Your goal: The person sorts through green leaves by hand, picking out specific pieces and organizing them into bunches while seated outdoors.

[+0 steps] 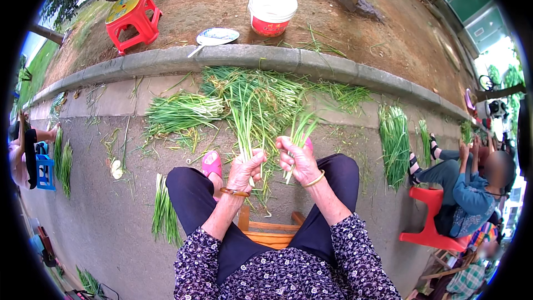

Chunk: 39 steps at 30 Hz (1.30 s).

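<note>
My left hand (245,171) is closed around a small bunch of long green stalks (242,127), whose pale ends sit at the fingers and whose green tips point away from me. Beside it, apart, my right hand (298,159) grips a second, slightly blurred bunch of green stalks (303,130). Beyond both hands a large loose heap of similar stalks (266,96) lies against the kerb, with some yellowed leaves in it. Left of the heap is a neater pile (185,110). Another bundle (163,212) rests on the pavement beside my left knee.
Past the stone kerb (250,57) stand a white and red bucket (272,10), a hand fan (216,36) and a red stool (132,21). At right, a person in blue (472,200) sits near a large bundle (393,146). Another person (24,154) sits at far left.
</note>
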Each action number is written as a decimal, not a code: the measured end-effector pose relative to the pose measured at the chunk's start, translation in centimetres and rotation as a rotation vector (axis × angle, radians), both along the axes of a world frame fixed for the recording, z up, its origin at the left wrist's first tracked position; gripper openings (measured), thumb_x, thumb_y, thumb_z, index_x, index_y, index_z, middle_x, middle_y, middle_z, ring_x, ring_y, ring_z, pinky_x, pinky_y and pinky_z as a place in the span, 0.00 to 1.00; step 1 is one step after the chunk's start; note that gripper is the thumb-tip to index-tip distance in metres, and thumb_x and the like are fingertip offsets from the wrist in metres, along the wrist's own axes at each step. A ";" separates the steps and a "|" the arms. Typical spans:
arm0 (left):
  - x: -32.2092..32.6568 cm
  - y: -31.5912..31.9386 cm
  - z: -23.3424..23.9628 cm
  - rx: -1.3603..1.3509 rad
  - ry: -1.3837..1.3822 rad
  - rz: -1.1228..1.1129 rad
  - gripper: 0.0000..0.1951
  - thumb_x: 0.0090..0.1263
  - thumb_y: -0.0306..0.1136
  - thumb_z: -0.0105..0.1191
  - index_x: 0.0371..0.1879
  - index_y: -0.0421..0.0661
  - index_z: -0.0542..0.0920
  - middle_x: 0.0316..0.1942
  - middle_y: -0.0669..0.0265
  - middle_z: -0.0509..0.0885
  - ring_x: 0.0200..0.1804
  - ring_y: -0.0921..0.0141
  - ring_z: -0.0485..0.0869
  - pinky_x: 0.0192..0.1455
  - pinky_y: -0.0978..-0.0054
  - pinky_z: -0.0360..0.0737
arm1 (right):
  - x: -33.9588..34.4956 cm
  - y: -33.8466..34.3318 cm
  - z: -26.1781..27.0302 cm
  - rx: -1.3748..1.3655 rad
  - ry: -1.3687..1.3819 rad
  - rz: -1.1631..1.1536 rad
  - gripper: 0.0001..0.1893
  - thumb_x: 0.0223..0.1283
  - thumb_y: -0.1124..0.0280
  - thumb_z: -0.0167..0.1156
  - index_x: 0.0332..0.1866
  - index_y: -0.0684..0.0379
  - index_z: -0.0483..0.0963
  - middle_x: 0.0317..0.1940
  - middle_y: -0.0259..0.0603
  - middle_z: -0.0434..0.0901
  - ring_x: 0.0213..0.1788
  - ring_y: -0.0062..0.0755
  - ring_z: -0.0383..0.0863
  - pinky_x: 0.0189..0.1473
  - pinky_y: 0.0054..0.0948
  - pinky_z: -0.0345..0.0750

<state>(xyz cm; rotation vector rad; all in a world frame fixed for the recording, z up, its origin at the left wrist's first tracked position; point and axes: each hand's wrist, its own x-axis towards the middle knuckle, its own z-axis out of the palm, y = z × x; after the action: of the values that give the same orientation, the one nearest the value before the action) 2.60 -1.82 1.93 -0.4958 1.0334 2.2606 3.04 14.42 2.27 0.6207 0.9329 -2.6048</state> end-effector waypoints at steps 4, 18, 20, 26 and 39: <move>0.0 0.2 0.3 -0.047 -0.001 0.005 0.11 0.54 0.29 0.58 0.34 0.41 0.74 0.20 0.73 0.75 0.12 0.86 0.62 0.11 0.88 0.57 | -0.1 -0.6 0.6 0.068 0.002 0.094 0.09 0.54 0.68 0.56 0.37 0.60 0.70 0.24 0.28 0.71 0.13 0.10 0.59 0.12 0.14 0.59; 0.4 0.7 0.3 -0.267 0.121 -0.067 0.09 0.51 0.28 0.60 0.29 0.42 0.75 0.14 0.76 0.69 0.11 0.84 0.61 0.10 0.87 0.56 | 0.0 -1.2 1.1 0.207 0.032 0.046 0.10 0.51 0.69 0.58 0.35 0.61 0.68 0.16 0.25 0.65 0.12 0.11 0.58 0.12 0.14 0.58; 0.4 0.8 0.3 -0.275 0.112 -0.085 0.09 0.53 0.28 0.59 0.29 0.42 0.74 0.14 0.77 0.68 0.11 0.84 0.60 0.10 0.87 0.55 | 0.0 -1.2 1.0 0.197 0.015 0.034 0.09 0.51 0.70 0.58 0.35 0.61 0.68 0.16 0.26 0.65 0.12 0.11 0.58 0.12 0.14 0.58; 0.4 0.8 0.3 -0.209 0.074 -0.114 0.09 0.52 0.29 0.60 0.29 0.42 0.74 0.14 0.76 0.69 0.10 0.84 0.61 0.10 0.87 0.55 | -0.1 -1.4 0.1 0.233 -0.023 0.026 0.06 0.52 0.72 0.55 0.33 0.61 0.68 0.19 0.29 0.68 0.13 0.12 0.59 0.12 0.15 0.58; 0.1 0.6 0.4 -0.249 0.103 -0.052 0.08 0.52 0.26 0.59 0.28 0.43 0.73 0.13 0.76 0.68 0.10 0.84 0.60 0.10 0.86 0.55 | -0.2 -1.1 0.6 0.077 -0.003 0.105 0.09 0.54 0.69 0.54 0.37 0.63 0.69 0.24 0.29 0.69 0.13 0.11 0.58 0.12 0.13 0.58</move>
<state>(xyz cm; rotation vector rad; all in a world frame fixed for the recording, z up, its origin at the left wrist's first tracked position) 2.68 -1.26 2.38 -0.4525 1.3747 2.1413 2.86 13.35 2.85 0.5781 1.0410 -2.4851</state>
